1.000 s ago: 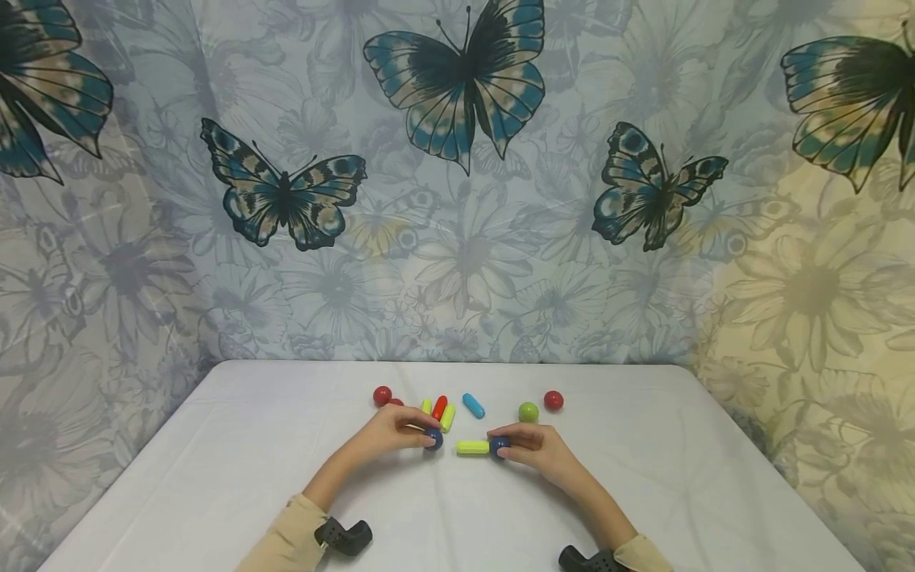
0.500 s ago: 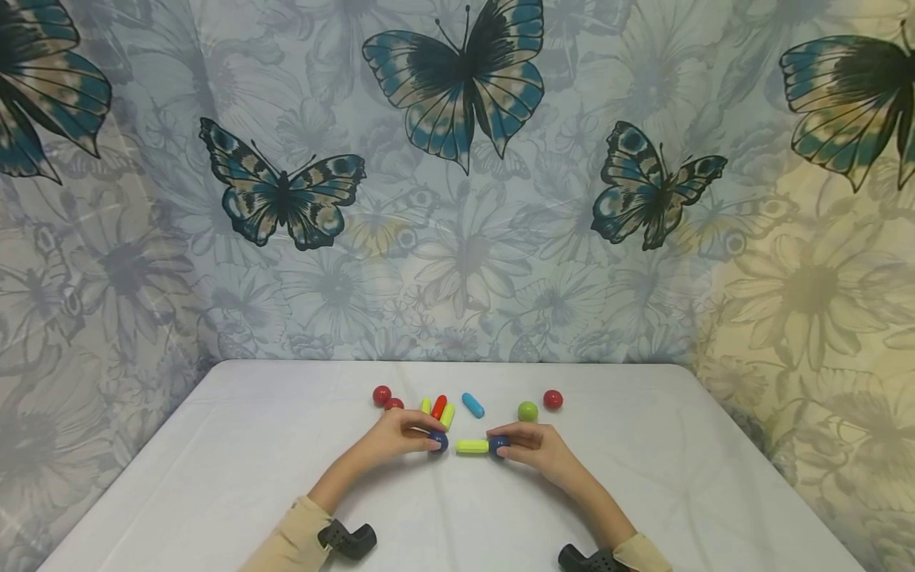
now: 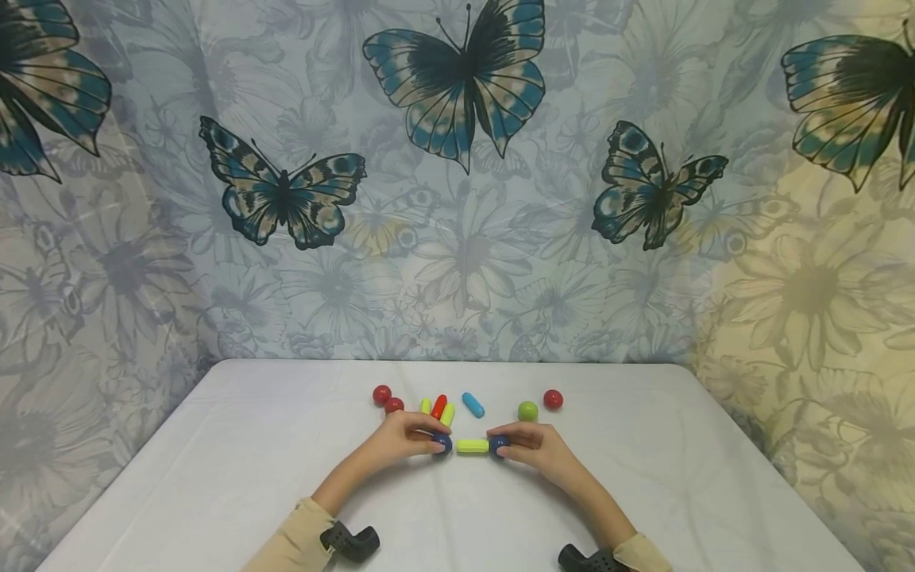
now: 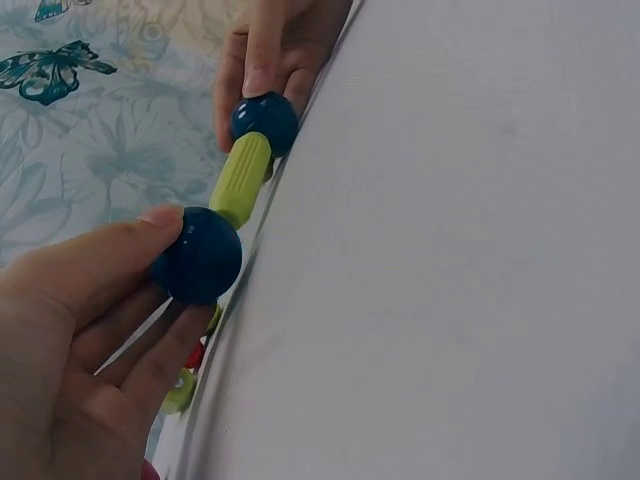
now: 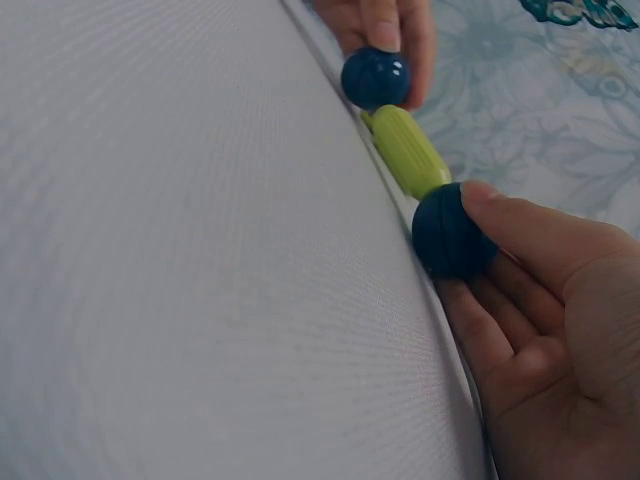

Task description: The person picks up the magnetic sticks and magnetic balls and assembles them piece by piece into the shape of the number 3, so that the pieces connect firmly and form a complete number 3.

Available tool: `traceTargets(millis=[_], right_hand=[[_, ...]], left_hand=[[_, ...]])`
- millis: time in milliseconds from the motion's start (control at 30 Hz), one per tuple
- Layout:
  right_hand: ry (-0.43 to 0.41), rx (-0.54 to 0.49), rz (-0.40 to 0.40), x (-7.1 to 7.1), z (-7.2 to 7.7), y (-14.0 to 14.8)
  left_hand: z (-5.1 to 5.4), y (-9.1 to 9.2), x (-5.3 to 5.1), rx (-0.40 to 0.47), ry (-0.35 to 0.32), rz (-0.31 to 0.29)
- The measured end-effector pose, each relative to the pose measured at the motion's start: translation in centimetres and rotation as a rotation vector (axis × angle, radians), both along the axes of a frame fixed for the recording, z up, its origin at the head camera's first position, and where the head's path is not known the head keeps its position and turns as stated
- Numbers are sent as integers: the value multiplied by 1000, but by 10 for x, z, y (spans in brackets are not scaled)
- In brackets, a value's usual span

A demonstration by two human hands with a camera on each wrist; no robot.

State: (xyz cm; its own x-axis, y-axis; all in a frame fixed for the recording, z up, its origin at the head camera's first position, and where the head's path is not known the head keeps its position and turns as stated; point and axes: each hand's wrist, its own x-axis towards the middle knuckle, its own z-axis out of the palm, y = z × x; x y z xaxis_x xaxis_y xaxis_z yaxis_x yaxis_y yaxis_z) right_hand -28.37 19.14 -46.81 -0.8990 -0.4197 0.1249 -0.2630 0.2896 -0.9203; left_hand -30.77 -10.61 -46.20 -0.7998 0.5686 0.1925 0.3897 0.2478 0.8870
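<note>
A dark blue ball [image 3: 443,445] is pinched between the thumb and fingers of the left hand [image 3: 400,441]. The right hand [image 3: 539,449] grips a second blue ball [image 3: 498,446], which touches the right end of a yellow-green stick [image 3: 472,446]. In the head view a small gap lies between the stick's left end and the left ball. The right wrist view shows the stick [image 5: 408,150] meeting the right ball [image 5: 452,232], with the left hand's ball [image 5: 375,78] close to its far end.
Behind the left hand lie red balls [image 3: 382,395], yellow-green sticks [image 3: 447,415] and a red stick [image 3: 439,407]. A blue stick [image 3: 473,404] is behind the middle. Farther right are a green ball [image 3: 527,411] and a red ball [image 3: 554,400] on the white table [image 3: 443,508].
The left hand has moved a little to the right and nearer the wearer with its blue ball, closing in on the stick. The right hand has stayed almost still.
</note>
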Motion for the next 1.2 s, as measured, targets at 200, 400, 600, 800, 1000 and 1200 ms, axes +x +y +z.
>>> traceTargets(millis=[200, 400, 600, 800, 1000, 1200], right_hand=[[-1, -6, 5, -1, 0, 0], [2, -7, 5, -1, 0, 0], [5, -3, 4, -2, 0, 0], [10, -6, 7, -2, -1, 0], [11, -11, 15, -2, 0, 0], [8, -10, 18, -2, -1, 0]], left_hand=[[0, 3, 2, -4, -6, 0], [-1, 4, 2, -2, -20, 18], [-2, 5, 3, 9, -24, 15], [-1, 6, 4, 23, -30, 8], [-2, 6, 3, 20, -36, 9], [-3, 7, 3, 0, -22, 3]])
